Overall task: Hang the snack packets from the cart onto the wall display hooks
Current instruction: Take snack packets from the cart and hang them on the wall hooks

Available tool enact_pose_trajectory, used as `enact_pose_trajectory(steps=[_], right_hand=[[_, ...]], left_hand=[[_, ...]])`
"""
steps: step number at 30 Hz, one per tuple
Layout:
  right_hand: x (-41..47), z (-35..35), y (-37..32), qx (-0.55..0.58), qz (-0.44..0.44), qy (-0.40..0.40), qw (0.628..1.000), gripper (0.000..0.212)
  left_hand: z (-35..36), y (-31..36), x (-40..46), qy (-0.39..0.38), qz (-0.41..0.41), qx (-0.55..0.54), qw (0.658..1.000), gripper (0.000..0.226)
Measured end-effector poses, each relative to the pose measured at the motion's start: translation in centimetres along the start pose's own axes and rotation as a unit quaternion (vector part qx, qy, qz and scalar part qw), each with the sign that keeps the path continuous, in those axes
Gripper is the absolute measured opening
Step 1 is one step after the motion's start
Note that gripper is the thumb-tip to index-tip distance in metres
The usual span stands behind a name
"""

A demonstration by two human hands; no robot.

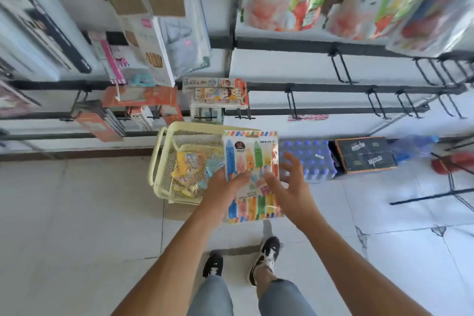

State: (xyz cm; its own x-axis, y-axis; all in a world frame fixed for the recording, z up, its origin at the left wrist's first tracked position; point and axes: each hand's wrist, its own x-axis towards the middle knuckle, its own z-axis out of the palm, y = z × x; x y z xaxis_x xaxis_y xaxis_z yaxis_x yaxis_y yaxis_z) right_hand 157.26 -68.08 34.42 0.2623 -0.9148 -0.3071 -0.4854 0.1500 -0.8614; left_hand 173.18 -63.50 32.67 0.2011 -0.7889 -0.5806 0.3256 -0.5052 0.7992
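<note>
Two hands meet at one crayon packet (pixel 250 174) (bright stripes) just past the yellow cart's (pixel 164 161) right edge. Left hand (pixel 225 185) pinches it; right hand (pixel 289 182) hovers beside it, fingers spread wide.

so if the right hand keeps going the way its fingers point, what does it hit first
Probably the right edge of the crayon-print packet that the left hand holds; the right hand is open, fingers aimed up-left at it. Depth is unclear.
</note>
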Motion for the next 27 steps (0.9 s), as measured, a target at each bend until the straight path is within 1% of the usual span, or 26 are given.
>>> enact_pose_trajectory(steps=[2,4,6,9,11,14,18,24,27], right_hand=[[-1.3,-1.9,-1.2,0.071,0.054,-0.003,0.996,0.037],[-2.6,-4.0,-2.3,0.121,0.078,0.015,0.989,0.037],[-3.9,-6.2,-2.9,0.167,0.088,0.047,0.981,0.035],[-6.0,-10.6,-3.4,0.218,0.078,0.084,0.969,0.023],[-7.4,-13.9,-3.2,0.227,0.059,0.111,0.966,0.017],[-9.1,-19.0,-2.1,0.238,0.043,0.155,0.958,0.020],[-11.6,-26.2,0.1,0.251,0.039,0.185,0.949,0.027],[-15.8,-37.2,3.3,0.282,0.008,0.235,0.930,0.022],[-17.9,-41.8,4.6,0.287,-0.008,0.252,0.924,0.022]], left_hand=[[1.3,1.7,-1.2,-0.045,0.012,0.005,0.999,0.014],[3.0,3.2,-2.2,-0.091,0.028,0.027,0.995,0.021],[5.2,4.5,-3.1,-0.125,0.039,0.048,0.990,0.024],[9.7,6.5,-4.5,-0.163,0.062,0.083,0.981,0.022],[13.2,7.4,-5.5,-0.191,0.082,0.105,0.973,0.018],[18.9,8.2,-6.9,-0.218,0.101,0.121,0.963,0.015],[27.1,8.1,-9.1,-0.234,0.120,0.146,0.954,0.014],[39.3,7.4,-12.7,-0.274,0.163,0.183,0.930,0.015],[44.6,6.6,-14.1,-0.276,0.186,0.192,0.923,0.012]])
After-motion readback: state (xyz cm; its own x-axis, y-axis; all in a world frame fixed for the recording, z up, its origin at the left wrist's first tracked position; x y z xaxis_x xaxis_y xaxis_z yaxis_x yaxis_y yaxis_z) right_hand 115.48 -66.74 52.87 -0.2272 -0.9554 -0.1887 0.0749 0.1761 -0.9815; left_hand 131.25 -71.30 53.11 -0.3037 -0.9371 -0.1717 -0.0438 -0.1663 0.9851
